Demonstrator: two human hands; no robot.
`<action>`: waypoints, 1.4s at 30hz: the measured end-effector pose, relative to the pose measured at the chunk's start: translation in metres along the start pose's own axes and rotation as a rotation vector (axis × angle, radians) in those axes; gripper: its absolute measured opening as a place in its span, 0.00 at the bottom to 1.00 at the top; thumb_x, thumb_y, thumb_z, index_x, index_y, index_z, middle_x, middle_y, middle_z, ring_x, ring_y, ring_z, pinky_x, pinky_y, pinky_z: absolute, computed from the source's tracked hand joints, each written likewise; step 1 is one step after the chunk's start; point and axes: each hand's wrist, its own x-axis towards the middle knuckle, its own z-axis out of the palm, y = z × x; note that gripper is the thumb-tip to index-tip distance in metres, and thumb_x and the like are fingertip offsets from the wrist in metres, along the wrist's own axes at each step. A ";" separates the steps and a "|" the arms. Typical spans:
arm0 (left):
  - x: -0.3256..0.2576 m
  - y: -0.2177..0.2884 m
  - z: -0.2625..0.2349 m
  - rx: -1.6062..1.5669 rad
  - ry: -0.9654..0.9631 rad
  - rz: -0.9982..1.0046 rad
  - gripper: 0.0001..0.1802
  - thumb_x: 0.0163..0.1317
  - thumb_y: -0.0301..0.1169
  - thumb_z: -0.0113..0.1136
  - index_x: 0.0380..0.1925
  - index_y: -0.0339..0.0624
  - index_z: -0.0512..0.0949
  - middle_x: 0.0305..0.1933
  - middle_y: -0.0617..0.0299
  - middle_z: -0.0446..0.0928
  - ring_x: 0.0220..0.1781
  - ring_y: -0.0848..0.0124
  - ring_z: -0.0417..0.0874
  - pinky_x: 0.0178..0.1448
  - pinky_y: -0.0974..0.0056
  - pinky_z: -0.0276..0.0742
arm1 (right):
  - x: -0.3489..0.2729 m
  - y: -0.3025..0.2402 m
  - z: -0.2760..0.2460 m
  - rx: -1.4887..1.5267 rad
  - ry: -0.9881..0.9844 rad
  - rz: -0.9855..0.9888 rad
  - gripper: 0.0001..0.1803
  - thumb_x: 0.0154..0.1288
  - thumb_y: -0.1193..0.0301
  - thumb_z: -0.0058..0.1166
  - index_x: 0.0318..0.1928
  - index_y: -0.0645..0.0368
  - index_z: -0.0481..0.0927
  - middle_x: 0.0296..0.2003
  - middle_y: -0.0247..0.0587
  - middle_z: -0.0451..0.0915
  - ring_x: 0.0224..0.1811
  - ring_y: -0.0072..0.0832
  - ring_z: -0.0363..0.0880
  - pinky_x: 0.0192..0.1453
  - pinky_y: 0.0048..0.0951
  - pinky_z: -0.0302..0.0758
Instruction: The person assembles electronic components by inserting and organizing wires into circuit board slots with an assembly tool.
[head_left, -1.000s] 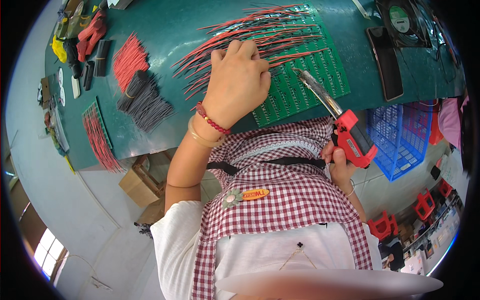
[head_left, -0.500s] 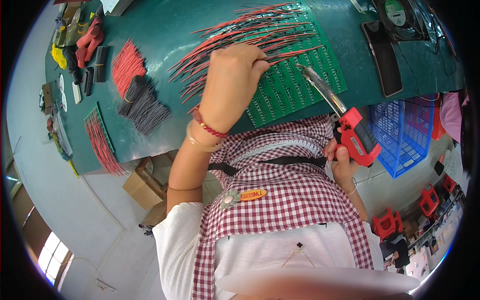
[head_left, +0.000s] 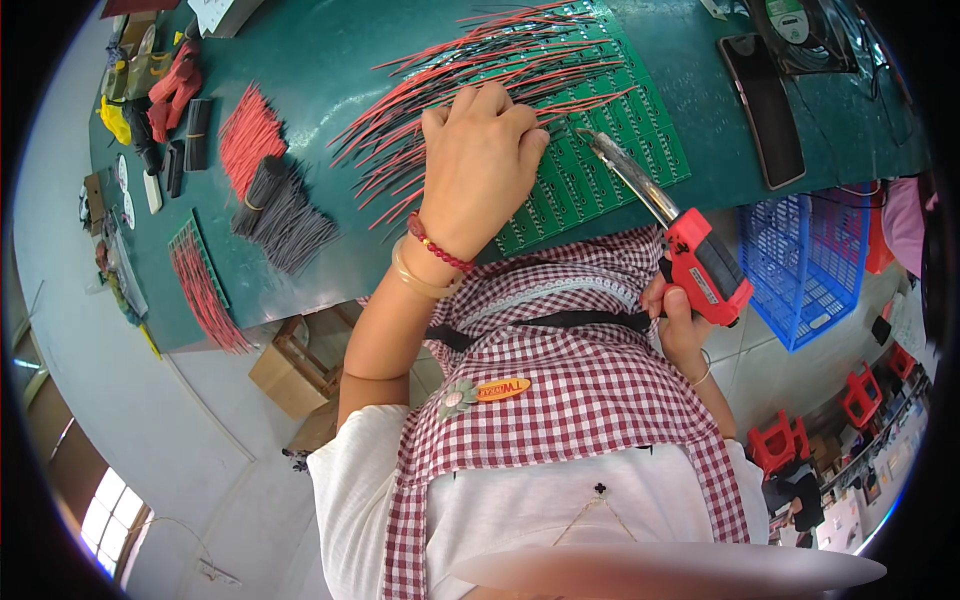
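A green sheet of small circuit boards (head_left: 575,190) lies on the green table, with rows of red and black wires (head_left: 400,115) sticking out from it to the left. My left hand (head_left: 480,165) is bent over these wires at the sheet's near part, palm down. Its fingers are curled with the thumb close beside them; the fingertips are hidden, so what they pinch does not show. My right hand (head_left: 682,320) is closed round a red and black soldering gun (head_left: 700,265). The gun's metal tip points up and left, over the boards just right of my left hand.
On the left lie a bundle of red wires (head_left: 252,140), a bundle of black wires (head_left: 285,225) and a smaller wired board (head_left: 205,285). A phone (head_left: 765,110) and a solder reel (head_left: 792,25) are at the right. A blue plastic basket (head_left: 805,265) stands below the table's right edge.
My left hand has shifted slightly down and right, its fingers now bent over the wires. The soldering gun's tip has moved a little left.
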 end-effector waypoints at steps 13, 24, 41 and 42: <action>0.000 -0.001 0.004 -0.016 0.020 -0.007 0.07 0.53 0.33 0.59 0.24 0.42 0.78 0.30 0.63 0.71 0.39 0.64 0.72 0.39 0.58 0.59 | 0.004 -0.004 -0.002 -0.137 -0.083 0.024 0.21 0.66 0.64 0.47 0.51 0.68 0.65 0.23 0.38 0.71 0.19 0.20 0.65 0.24 0.21 0.65; 0.000 -0.001 0.002 -0.002 0.027 0.003 0.07 0.53 0.33 0.58 0.24 0.42 0.78 0.30 0.63 0.71 0.39 0.64 0.72 0.39 0.57 0.59 | 0.000 -0.003 0.001 -0.073 -0.035 0.008 0.21 0.66 0.65 0.47 0.53 0.67 0.64 0.23 0.39 0.71 0.19 0.20 0.65 0.25 0.22 0.66; 0.001 0.001 0.002 0.046 0.026 -0.004 0.07 0.52 0.33 0.59 0.22 0.42 0.78 0.28 0.64 0.71 0.38 0.65 0.72 0.38 0.58 0.59 | 0.000 -0.009 -0.002 -0.022 0.021 -0.063 0.26 0.67 0.62 0.46 0.57 0.68 0.61 0.25 0.37 0.70 0.20 0.21 0.64 0.27 0.26 0.68; 0.001 0.001 0.001 0.047 0.027 -0.004 0.07 0.52 0.33 0.59 0.22 0.42 0.78 0.28 0.64 0.71 0.38 0.65 0.72 0.38 0.58 0.59 | -0.001 -0.008 -0.003 -0.017 0.004 -0.071 0.26 0.67 0.62 0.46 0.57 0.68 0.61 0.25 0.37 0.70 0.20 0.20 0.64 0.27 0.26 0.68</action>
